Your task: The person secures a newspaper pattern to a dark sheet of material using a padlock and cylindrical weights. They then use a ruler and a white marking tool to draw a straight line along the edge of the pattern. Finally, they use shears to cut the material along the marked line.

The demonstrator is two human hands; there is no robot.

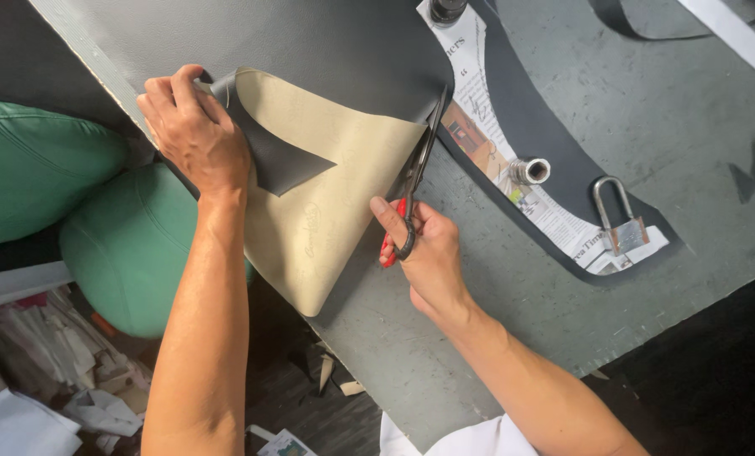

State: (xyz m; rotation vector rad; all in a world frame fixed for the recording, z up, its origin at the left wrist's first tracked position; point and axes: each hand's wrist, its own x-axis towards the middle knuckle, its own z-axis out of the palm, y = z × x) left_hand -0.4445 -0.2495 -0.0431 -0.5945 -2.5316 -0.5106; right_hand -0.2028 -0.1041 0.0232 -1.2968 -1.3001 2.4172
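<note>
My right hand [424,249] grips scissors [418,173] with red-lined handles; their dark blades point up along the edge of a black leather sheet [310,42]. The sheet is folded over, showing its tan underside [335,203]. My left hand [193,127] pinches the folded corner of the sheet at the table's left edge, holding the flap up.
A curved black leather piece [554,156] lies on the grey-green table [647,110] under a newspaper pattern [478,101], weighted by a padlock [620,224], a metal cylinder [531,171] and a dark weight [446,10]. Green cushions [99,228] and paper scraps [48,380] sit left below.
</note>
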